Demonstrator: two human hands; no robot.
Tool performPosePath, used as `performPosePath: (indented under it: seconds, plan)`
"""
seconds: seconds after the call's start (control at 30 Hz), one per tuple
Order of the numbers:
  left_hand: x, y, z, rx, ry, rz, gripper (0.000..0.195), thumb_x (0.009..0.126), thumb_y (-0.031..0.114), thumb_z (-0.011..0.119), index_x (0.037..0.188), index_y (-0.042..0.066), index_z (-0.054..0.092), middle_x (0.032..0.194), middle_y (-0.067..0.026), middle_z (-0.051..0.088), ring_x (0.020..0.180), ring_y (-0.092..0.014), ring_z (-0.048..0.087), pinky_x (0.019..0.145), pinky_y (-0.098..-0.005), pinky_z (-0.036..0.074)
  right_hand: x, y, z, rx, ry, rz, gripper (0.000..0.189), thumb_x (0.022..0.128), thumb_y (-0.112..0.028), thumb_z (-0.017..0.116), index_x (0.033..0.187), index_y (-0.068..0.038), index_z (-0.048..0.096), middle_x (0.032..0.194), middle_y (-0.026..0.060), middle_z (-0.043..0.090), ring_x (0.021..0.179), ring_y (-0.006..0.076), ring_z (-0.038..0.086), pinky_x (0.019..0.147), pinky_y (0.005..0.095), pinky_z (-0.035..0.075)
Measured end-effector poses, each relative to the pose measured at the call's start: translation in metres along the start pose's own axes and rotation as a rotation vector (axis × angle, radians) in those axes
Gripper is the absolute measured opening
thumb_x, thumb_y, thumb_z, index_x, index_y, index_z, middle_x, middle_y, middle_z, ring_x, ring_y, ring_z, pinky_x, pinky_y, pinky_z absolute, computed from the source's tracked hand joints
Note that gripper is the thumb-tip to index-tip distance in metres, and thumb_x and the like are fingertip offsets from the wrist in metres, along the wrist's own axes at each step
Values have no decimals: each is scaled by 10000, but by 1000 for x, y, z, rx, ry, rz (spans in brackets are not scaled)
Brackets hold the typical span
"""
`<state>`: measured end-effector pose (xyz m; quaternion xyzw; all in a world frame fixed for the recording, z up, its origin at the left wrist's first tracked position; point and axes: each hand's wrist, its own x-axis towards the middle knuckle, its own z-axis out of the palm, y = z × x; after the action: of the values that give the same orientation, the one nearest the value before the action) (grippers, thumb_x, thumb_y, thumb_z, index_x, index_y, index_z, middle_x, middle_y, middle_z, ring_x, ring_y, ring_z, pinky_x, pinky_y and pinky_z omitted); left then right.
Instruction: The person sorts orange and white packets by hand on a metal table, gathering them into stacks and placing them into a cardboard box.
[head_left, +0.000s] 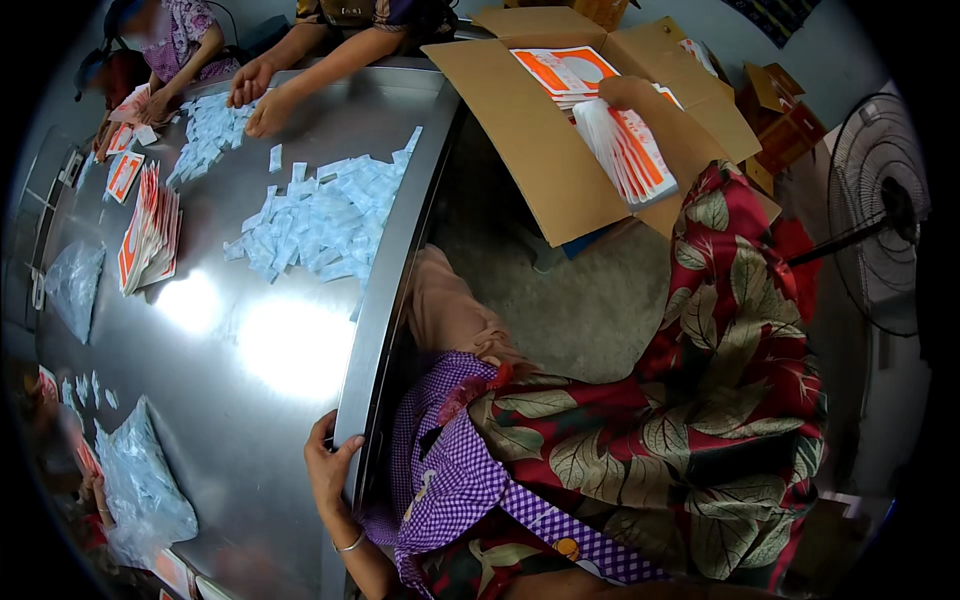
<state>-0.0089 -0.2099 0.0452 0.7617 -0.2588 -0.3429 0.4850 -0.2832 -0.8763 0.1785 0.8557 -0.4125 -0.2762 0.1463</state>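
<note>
My left hand (331, 454) rests on the rim of the steel table (225, 420), thumb along the raised edge, with a bracelet at the wrist. Over at the open cardboard box (517, 127), my right hand (628, 91) is closed around the top end of a fanned stack of orange-and-white printed packets (626, 154). Its fingertips are partly hidden. More such packets (566, 69) lie inside the box. A spread pile of small pale-blue sachets (322, 217) lies on the table near its edge.
A co-worker's hands (262, 105) work over another sachet pile (210, 135). Further people are along the far side. A stack of packets (150, 232) stands mid-table. Clear plastic bags (142, 480) lie to the left. A standing fan (877, 217) is at the right.
</note>
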Motion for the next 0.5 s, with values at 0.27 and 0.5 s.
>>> performPosePath:
  seconds: [0.27, 0.5]
  plan:
    - [3, 12, -1, 31, -50, -4, 573, 654, 115, 780, 1139, -77, 543, 1012, -150, 640, 905, -205, 606, 832, -319, 471, 12, -8, 61, 326, 196, 64, 290, 801, -30, 513, 1068, -84, 612, 1086, 160, 617, 1026, 319, 589, 839, 415, 482]
    - [1, -2, 0, 132, 15, 48, 553, 646, 134, 784, 1128, -34, 572, 1012, -143, 647, 903, -209, 607, 800, -321, 477, 8, 23, 29, 336, 697, 132, 263, 808, -46, 444, 994, -79, 627, 976, 177, 646, 939, 349, 617, 785, 461, 489]
